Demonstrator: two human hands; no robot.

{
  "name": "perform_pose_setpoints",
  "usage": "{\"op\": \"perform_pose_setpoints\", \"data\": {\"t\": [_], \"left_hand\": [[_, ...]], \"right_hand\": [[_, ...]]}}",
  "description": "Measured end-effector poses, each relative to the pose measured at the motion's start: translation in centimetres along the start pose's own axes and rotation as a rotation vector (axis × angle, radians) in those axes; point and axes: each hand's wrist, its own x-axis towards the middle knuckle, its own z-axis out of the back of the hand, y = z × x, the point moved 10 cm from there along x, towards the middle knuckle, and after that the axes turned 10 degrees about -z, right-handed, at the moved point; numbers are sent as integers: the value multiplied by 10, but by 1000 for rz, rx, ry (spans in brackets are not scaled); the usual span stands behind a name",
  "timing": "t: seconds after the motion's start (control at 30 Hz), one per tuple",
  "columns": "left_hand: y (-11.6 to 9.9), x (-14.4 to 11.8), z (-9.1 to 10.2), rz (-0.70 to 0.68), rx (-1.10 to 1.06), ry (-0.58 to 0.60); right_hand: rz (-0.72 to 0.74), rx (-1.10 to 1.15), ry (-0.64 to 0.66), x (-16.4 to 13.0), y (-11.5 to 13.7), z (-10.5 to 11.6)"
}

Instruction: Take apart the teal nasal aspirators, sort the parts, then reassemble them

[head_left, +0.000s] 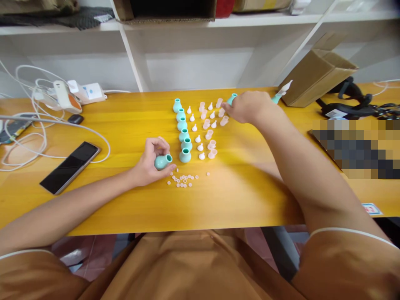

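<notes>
My left hand (151, 160) is closed around a glossy teal squeeze bulb (162, 161), its open neck tilted to the right. Beside it stands a row of similar teal bulbs (185, 156), mouths up. My right hand (248, 107) reaches to the back right, fingers curled together; whatever they pinch is hidden. Another teal bulb (232, 99) shows partly behind its knuckles, and whether the fingers touch it I cannot tell. Small white pointed caps (200, 147) and pale pink cups (211, 144) stand in lines between the hands. Several tiny pink rings (184, 181) lie scattered near my left thumb.
Beyond my right wrist is a teal bulb with a white nozzle (284, 88). A cardboard box (315, 77) and black straps (350, 106) sit at the back right. On the left are a phone (70, 167), white cables (43, 137) and a power strip (92, 92). Shelving closes the back.
</notes>
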Motion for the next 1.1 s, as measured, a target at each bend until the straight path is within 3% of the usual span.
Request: {"op": "perform_pose_setpoints", "data": {"t": [0.07, 0.2, 0.3, 0.37, 0.47, 0.53, 0.67, 0.87, 0.93, 1.1], "left_hand": [[-1, -1, -2, -16, -26, 2], [-4, -3, -2, -73, -14, 12], [-10, -2, -1, -147, 109, 31], [-17, -2, -2, -212, 172, 43], [-23, -3, -5, -252, 160, 79], [-21, -3, -7, -236, 112, 95], [-13, -4, -4, -189, 59, 60], [-4, -2, -5, -81, -57, 66], [-5, -1, -8, -72, -89, 81], [-7, -1, -11, -67, -84, 97]], "right_hand": [[-5, -11, -94, -24, 12, 29], [378, 168, -101, -102, 93, 59], [592, 175, -71, -158, 150, 45], [660, 181, -59, -178, 175, 27], [723, 234, -60, -187, 194, 9], [763, 283, -24, -185, 195, 8], [665, 367, -44, -165, 161, 46], [198, 177, -365, -104, 44, 116], [62, 105, -339, -81, 11, 113], [-99, -59, -57, -28, -31, 59]]}}
